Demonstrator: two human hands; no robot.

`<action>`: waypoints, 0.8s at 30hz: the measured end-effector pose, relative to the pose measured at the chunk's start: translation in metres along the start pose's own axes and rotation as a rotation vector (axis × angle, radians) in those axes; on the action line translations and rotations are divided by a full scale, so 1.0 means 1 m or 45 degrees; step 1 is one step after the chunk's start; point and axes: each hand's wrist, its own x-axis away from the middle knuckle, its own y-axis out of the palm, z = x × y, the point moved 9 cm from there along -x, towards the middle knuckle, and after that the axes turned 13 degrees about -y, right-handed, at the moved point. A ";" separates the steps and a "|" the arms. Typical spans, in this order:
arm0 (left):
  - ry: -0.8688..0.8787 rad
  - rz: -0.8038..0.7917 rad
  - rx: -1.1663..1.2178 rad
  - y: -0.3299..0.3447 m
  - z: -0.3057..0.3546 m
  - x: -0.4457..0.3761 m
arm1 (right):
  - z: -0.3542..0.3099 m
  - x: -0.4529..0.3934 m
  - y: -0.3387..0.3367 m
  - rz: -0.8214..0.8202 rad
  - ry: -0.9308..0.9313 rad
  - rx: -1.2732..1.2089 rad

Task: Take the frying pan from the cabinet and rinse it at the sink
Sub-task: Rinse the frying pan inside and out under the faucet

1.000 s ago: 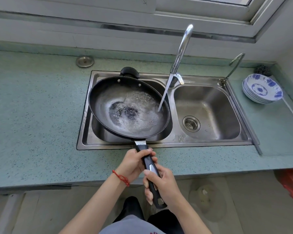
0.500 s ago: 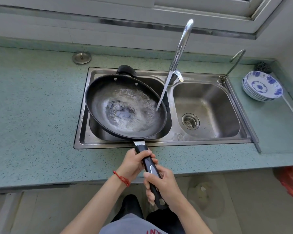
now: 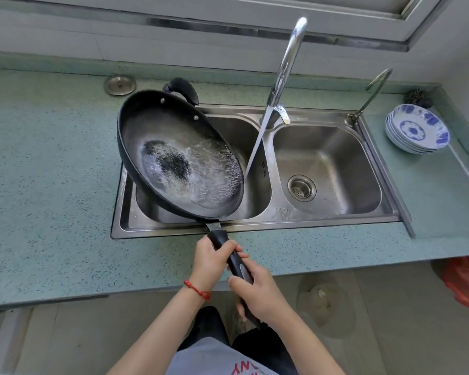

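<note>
Both grips are closed round the long black handle [image 3: 234, 262] of the large black round frying pan [image 3: 179, 155]. The left hand [image 3: 213, 259], with a red cord bracelet [image 3: 198, 289] at its wrist, wraps the handle close to the pan, over the front edge of the speckled green stone bench [image 3: 44, 185]. The right hand [image 3: 257, 292] curls round the handle's far end, nearer the body and past the bench's front edge.

The pan is held over the left basin of the stainless steel double sink [image 3: 255, 223], tilted so that its left rim stands higher than its right. Water with foam and bubbles pools in the lower right part of its bowl. A small black helper handle [image 3: 184, 89] juts from the rim toward the back of the bench.

A thin stream of water [image 3: 256, 146] falls from the tall chrome tap [image 3: 287, 63] and passes just beside the pan's right rim into the left basin. The right basin shows a round metal drain strainer [image 3: 301, 187]. A smaller curved chrome spout [image 3: 371, 93] stands at the sink's back right corner. A stack of blue-and-white patterned bowls [image 3: 417, 131] sits near the bench's right edge, with a dark scouring ball [image 3: 418, 97] behind it. A round metal cap [image 3: 119, 85] lies flush in the bench behind the sink's left corner.
</note>
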 end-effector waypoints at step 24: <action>-0.011 -0.079 -0.005 -0.001 0.008 0.013 | -0.006 0.004 -0.005 0.075 -0.065 -0.223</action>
